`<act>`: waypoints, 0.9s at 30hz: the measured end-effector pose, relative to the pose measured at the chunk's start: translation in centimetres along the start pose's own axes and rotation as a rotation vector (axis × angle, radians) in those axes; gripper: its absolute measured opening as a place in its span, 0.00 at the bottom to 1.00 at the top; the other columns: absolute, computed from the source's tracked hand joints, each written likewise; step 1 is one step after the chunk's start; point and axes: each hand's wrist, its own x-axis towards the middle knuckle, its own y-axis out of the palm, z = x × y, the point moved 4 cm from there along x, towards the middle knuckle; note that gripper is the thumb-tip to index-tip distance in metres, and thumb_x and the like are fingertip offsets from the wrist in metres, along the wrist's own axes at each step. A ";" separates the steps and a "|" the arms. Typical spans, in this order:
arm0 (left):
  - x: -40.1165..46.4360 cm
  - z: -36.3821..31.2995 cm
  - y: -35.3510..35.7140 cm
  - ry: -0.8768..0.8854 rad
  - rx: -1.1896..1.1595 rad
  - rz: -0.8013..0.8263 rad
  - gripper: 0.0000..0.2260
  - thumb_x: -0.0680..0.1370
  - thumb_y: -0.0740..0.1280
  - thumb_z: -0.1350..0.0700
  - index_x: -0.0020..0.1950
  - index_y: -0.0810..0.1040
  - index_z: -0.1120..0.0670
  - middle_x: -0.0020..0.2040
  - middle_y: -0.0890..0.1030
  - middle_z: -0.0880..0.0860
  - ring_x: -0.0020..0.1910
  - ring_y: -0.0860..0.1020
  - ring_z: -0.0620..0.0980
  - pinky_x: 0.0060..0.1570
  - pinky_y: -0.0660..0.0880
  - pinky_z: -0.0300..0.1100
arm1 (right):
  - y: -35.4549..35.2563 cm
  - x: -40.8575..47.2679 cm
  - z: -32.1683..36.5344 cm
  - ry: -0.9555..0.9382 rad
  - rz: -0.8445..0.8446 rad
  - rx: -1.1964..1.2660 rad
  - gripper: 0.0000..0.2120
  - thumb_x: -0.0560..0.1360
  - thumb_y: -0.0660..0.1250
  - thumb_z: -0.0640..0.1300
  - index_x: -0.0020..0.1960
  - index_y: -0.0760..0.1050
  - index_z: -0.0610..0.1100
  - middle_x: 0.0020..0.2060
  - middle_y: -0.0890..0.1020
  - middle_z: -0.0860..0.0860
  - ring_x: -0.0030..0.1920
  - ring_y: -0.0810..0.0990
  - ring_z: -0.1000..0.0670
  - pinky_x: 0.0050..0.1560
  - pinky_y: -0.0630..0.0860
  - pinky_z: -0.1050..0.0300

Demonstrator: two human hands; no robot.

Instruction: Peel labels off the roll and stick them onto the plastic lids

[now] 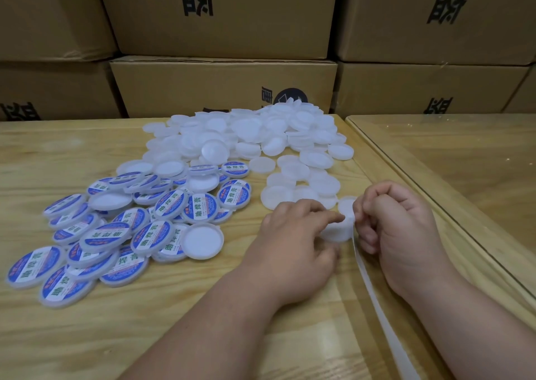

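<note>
My left hand (295, 243) rests on the table with its fingers curled round a plain white lid (336, 231), the index finger stretched over the lid's top. My right hand (397, 223) is curled in a fist just right of that lid and pinches the white backing strip (374, 301), which trails down toward the bottom edge of the view. The label roll itself is not visible. A heap of plain white lids (246, 136) lies at the back of the table. Labelled lids (116, 228) with blue and white stickers are piled at the left.
The wooden table (87, 336) carries everything. A second table (464, 159) abuts it on the right, with a seam between them. Stacked cardboard boxes (220, 86) form a wall right behind the tables.
</note>
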 end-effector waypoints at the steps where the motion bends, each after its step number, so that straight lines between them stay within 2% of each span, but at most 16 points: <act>1: 0.0 -0.1 0.2 0.005 0.044 0.030 0.19 0.80 0.64 0.44 0.72 0.72 0.37 0.73 0.67 0.38 0.72 0.59 0.43 0.70 0.54 0.41 | 0.0 0.0 -0.1 -0.003 -0.003 -0.001 0.07 0.65 0.60 0.38 0.30 0.71 0.47 0.32 0.72 0.41 0.25 0.61 0.49 0.24 0.60 0.62; 4: 0.0 -0.1 0.4 0.011 0.087 0.056 0.16 0.81 0.63 0.40 0.69 0.75 0.36 0.77 0.65 0.40 0.75 0.56 0.45 0.71 0.52 0.43 | 0.0 0.1 -0.2 -0.025 0.001 -0.024 0.07 0.64 0.60 0.37 0.30 0.70 0.47 0.31 0.73 0.44 0.24 0.63 0.50 0.23 0.62 0.60; 7: 0.0 -0.1 0.0 -0.013 0.021 -0.039 0.10 0.78 0.66 0.40 0.57 0.81 0.39 0.69 0.73 0.38 0.70 0.63 0.43 0.67 0.58 0.41 | -0.1 0.1 -0.4 -0.051 0.006 -0.061 0.05 0.64 0.61 0.38 0.32 0.69 0.46 0.33 0.73 0.43 0.25 0.64 0.50 0.24 0.63 0.59; 9: 0.1 0.0 -0.1 -0.012 0.034 -0.074 0.09 0.77 0.69 0.40 0.54 0.80 0.41 0.64 0.76 0.38 0.65 0.66 0.43 0.64 0.61 0.40 | -0.1 0.0 -0.4 -0.068 0.012 -0.090 0.03 0.62 0.63 0.41 0.33 0.68 0.46 0.34 0.74 0.43 0.26 0.65 0.49 0.25 0.63 0.58; 12: 0.0 0.0 0.0 0.000 0.060 -0.066 0.12 0.76 0.69 0.40 0.58 0.77 0.39 0.61 0.77 0.38 0.63 0.68 0.44 0.63 0.62 0.41 | 0.0 0.0 -0.2 -0.090 0.006 -0.138 0.06 0.59 0.65 0.48 0.33 0.70 0.48 0.34 0.75 0.43 0.28 0.67 0.50 0.28 0.64 0.57; 16: 0.0 0.3 -0.1 -0.021 -0.042 -0.076 0.19 0.74 0.72 0.43 0.63 0.72 0.36 0.61 0.71 0.39 0.63 0.68 0.42 0.65 0.64 0.39 | 0.2 -0.2 0.1 -0.098 -0.011 -0.191 0.06 0.59 0.65 0.49 0.33 0.72 0.48 0.39 0.75 0.35 0.29 0.67 0.50 0.31 0.64 0.55; 18: 0.0 0.5 -0.1 -0.052 -0.149 -0.069 0.22 0.73 0.75 0.46 0.63 0.71 0.34 0.60 0.66 0.39 0.60 0.70 0.40 0.61 0.67 0.34 | 0.4 -0.3 0.3 -0.099 -0.016 -0.206 0.06 0.60 0.65 0.49 0.34 0.74 0.48 0.40 0.76 0.35 0.29 0.68 0.50 0.32 0.65 0.55; 20: 0.0 0.7 -0.2 -0.062 -0.196 -0.067 0.22 0.72 0.76 0.47 0.61 0.72 0.34 0.58 0.63 0.38 0.56 0.70 0.35 0.53 0.65 0.26 | 0.4 -0.4 0.4 -0.100 -0.010 -0.209 0.07 0.59 0.66 0.50 0.34 0.76 0.49 0.40 0.80 0.39 0.28 0.70 0.53 0.31 0.67 0.56; 22: 0.0 0.8 -0.2 -0.053 -0.207 -0.073 0.20 0.73 0.75 0.50 0.59 0.73 0.34 0.56 0.62 0.38 0.55 0.70 0.32 0.49 0.65 0.23 | 0.6 -0.5 0.6 -0.100 0.012 -0.192 0.02 0.61 0.68 0.46 0.34 0.78 0.51 0.39 0.83 0.46 0.28 0.72 0.56 0.30 0.69 0.62; 25: 0.0 0.7 -0.5 -0.046 -0.263 -0.121 0.17 0.76 0.70 0.57 0.59 0.75 0.37 0.55 0.64 0.38 0.55 0.69 0.30 0.50 0.64 0.21 | 0.5 -0.5 0.4 -0.108 0.026 -0.202 0.14 0.71 0.68 0.35 0.33 0.80 0.52 0.40 0.83 0.41 0.26 0.72 0.54 0.27 0.70 0.62; 27: 0.0 0.6 -0.9 -0.055 -0.301 -0.163 0.20 0.77 0.66 0.62 0.60 0.75 0.37 0.56 0.66 0.38 0.54 0.70 0.31 0.50 0.64 0.20 | 0.7 -0.7 0.6 -0.104 0.033 -0.195 0.14 0.69 0.66 0.36 0.32 0.79 0.53 0.40 0.82 0.40 0.25 0.71 0.54 0.26 0.70 0.62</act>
